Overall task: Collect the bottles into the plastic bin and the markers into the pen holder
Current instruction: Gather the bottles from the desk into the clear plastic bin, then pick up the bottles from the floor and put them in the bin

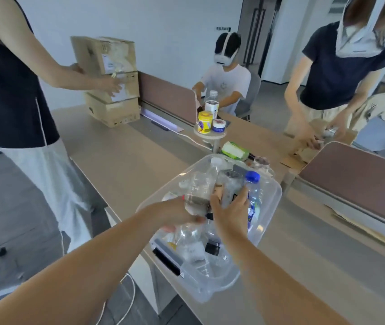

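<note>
Gripping clear bottle [197,188] with left hand [175,211]; gripping dark-topped bottle [230,184] with right hand [232,213], at 3 o'clock of it. Holding the 2 side by side over bin [274,195]. Lying inside, at 3 o'clock: blue-capped bottle [253,191].

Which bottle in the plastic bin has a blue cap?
The bottle by the plastic bin's right wall, beside the right hand; no other cap in view there is blue.
</note>
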The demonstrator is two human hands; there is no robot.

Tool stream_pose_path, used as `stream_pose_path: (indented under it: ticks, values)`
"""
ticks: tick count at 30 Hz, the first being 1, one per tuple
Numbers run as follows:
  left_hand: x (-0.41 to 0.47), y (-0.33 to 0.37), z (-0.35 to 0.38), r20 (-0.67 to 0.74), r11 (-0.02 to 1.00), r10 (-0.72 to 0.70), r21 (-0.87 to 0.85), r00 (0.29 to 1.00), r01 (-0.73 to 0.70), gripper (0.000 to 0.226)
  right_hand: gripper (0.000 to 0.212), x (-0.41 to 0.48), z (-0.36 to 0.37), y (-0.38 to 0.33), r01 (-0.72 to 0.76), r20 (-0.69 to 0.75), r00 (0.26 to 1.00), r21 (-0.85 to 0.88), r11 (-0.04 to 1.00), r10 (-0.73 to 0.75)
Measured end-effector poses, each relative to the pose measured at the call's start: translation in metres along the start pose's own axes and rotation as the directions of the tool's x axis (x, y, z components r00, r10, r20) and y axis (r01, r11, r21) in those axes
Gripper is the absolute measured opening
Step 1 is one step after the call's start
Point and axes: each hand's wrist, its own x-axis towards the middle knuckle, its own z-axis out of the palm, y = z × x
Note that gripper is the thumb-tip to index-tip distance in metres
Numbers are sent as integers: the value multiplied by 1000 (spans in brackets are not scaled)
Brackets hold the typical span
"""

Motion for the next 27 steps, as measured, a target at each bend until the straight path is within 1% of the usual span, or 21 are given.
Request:
stream_pose_path:
  ticks: [1, 2, 3, 5, 7, 8, 10, 12, 16, 20, 24, 27]
  values:
    - [2, 3, -5, -44, 997, 40, -57, 998, -42, 44, 86, -5, 4, 5, 35, -26, 999, -13, 999, -35]
    - [3, 7, -11, -88, 987, 91, -125, 992, -102, 53, 86, -8, 6, 10, 61, -54, 997, -33, 998, -63]
    - [6, 11, -18, -138, 976, 111, -172, 984, -134, 67, 87, -10, 6, 12, 82, -74, 993, -68, 994, -87]
    - [10, 20, -29, -258, 983, 101, -122, 961, -136, 83, 87, -8, 2, 15, 107, -107, 987, -127, 986, -121]
    - [15, 32, -34, -348, 982, 114, -101, 930, -158, 94, 87, -6, -9, 17, 137, -131, 979, -129, 982, -153]
    - [13, 41, -35, -383, 974, 152, -101, 911, -204, 91, 87, -7, -16, 19, 158, -136, 975, -124, 980, -174]
    - [13, 60, -29, -444, 953, 218, -94, 869, -287, 77, 83, -8, -35, 24, 186, -141, 969, -137, 973, -205]
    - [12, 81, -16, -459, 932, 280, -80, 843, -353, 65, 78, -9, -58, 30, 169, -162, 968, -151, 974, -193]
    - [7, 134, 23, -373, 884, 406, -73, 834, -462, 56, 68, -16, -118, 45, 51, -280, 956, -141, 989, -89]
    - [1, 193, 81, -245, 821, 541, -55, 804, -569, 52, 60, -41, -194, 75, -97, -451, 892, -186, 978, 3]
    - [-20, 248, 160, -69, 772, 625, -90, 778, -629, 49, 54, -98, -271, 120, -304, -619, 770, -146, 941, 152]
    - [-46, 277, 230, 85, 732, 682, -89, 727, -676, 47, 51, -155, -324, 155, -464, -724, 629, -56, 884, 284]
